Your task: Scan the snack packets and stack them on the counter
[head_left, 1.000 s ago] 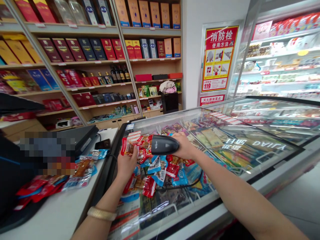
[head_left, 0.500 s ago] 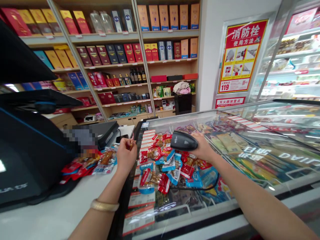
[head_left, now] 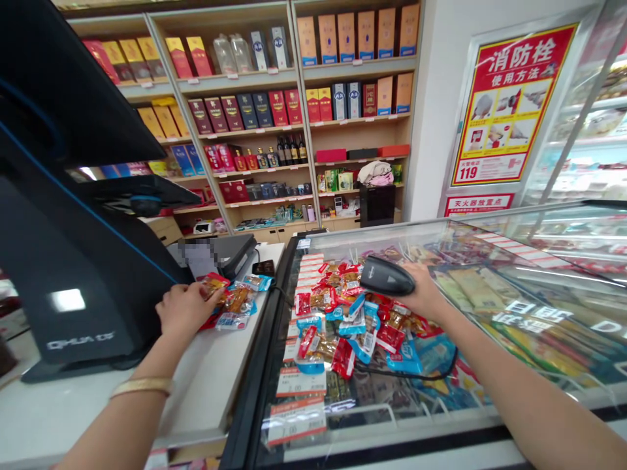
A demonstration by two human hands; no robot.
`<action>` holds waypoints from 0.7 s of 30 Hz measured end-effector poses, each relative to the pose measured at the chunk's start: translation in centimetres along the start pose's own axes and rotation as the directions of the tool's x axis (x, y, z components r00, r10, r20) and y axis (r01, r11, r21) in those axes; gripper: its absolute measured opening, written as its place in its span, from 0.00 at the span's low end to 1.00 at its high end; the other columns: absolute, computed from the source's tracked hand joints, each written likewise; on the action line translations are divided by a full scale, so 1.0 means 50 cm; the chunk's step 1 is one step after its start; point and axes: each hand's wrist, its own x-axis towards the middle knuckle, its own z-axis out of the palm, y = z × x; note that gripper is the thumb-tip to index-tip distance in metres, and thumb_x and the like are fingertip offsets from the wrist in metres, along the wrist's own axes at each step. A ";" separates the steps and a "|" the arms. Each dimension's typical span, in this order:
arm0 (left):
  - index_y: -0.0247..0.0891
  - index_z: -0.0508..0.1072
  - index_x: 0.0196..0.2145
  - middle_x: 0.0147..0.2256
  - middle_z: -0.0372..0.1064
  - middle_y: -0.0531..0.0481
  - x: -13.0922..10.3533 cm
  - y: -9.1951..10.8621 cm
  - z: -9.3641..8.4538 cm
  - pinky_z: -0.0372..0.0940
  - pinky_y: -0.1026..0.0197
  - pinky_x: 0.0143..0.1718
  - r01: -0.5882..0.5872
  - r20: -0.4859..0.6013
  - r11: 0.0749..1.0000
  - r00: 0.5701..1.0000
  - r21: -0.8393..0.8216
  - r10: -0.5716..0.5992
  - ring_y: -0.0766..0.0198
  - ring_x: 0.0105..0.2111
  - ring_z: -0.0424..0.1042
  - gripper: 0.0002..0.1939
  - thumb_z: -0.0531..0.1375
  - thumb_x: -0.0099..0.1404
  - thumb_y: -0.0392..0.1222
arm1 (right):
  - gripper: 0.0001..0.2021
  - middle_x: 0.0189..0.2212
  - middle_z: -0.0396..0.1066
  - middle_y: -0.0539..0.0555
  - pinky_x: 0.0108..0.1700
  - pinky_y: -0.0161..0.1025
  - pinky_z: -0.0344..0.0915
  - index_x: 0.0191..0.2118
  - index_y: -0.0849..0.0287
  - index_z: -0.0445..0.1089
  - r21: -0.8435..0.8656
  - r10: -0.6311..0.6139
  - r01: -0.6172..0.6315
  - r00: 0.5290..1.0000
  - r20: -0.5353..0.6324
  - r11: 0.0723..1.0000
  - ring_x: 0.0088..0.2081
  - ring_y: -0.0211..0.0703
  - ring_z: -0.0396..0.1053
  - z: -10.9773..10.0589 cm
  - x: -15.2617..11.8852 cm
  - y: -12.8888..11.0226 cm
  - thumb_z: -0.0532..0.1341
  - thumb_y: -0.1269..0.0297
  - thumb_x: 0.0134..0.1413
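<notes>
My right hand (head_left: pixel 425 288) is wrapped round a black handheld barcode scanner (head_left: pixel 386 275), held above the glass freezer lid with its head pointing left. Beneath it lies a loose heap of red and blue snack packets (head_left: pixel 362 336), clear-windowed with brown food inside. On the white counter to the left, my left hand (head_left: pixel 183 310) is closed on a red snack packet (head_left: pixel 213 283), its fingers partly hidden behind the packet. That packet belongs to a smaller pile, where a blue-edged clear packet (head_left: pixel 238 303) lies just right of my thumb.
A black checkout terminal (head_left: pixel 88 261) stands left on the white counter (head_left: pixel 196 385). Behind my left hand is a dark flat device (head_left: pixel 235 251). The chest freezer (head_left: pixel 353 424) fills the right side, with price labels (head_left: pixel 298 382) along its left edge. Shelves of boxes line the back.
My left hand has moved left from the freezer edge to the packets on the counter and taken hold of one. My right hand still holds the scanner. The view has swung left.
</notes>
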 end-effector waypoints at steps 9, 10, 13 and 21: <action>0.36 0.69 0.56 0.61 0.57 0.31 -0.041 0.102 0.004 0.57 0.36 0.58 -0.114 -0.330 0.973 0.943 -0.201 0.043 0.35 0.61 0.56 0.27 0.55 0.66 0.56 | 0.19 0.31 0.76 0.54 0.43 0.40 0.59 0.34 0.59 0.75 0.025 0.035 -0.034 0.999 -0.040 0.999 0.36 0.45 0.71 -0.003 0.005 -0.003 0.68 0.46 0.46; 0.35 0.69 0.57 0.61 0.57 0.30 -0.044 0.126 0.007 0.57 0.37 0.59 -0.170 -0.332 0.956 0.940 -0.240 0.084 0.36 0.61 0.57 0.28 0.55 0.66 0.56 | 0.19 0.31 0.76 0.55 0.44 0.41 0.59 0.34 0.59 0.75 0.025 0.038 -0.037 0.998 -0.045 0.999 0.37 0.45 0.71 -0.003 0.005 -0.003 0.69 0.46 0.45; 0.34 0.69 0.56 0.59 0.63 0.30 -0.052 0.209 0.022 0.58 0.44 0.61 -0.332 -0.233 0.877 0.937 -0.348 0.262 0.42 0.60 0.62 0.29 0.58 0.63 0.55 | 0.19 0.33 0.76 0.55 0.45 0.41 0.58 0.36 0.58 0.76 0.008 0.034 -0.034 0.999 -0.042 0.999 0.39 0.47 0.71 -0.004 0.007 -0.007 0.69 0.47 0.44; 0.44 0.74 0.53 0.53 0.75 0.39 -0.093 0.340 0.082 0.56 0.39 0.61 -0.457 0.343 0.846 0.775 -0.275 0.530 0.44 0.56 0.71 0.26 0.64 0.56 0.48 | 0.19 0.29 0.74 0.52 0.43 0.39 0.55 0.32 0.57 0.76 -0.026 0.030 -0.030 0.999 -0.017 0.999 0.36 0.43 0.69 -0.002 0.012 -0.018 0.69 0.44 0.47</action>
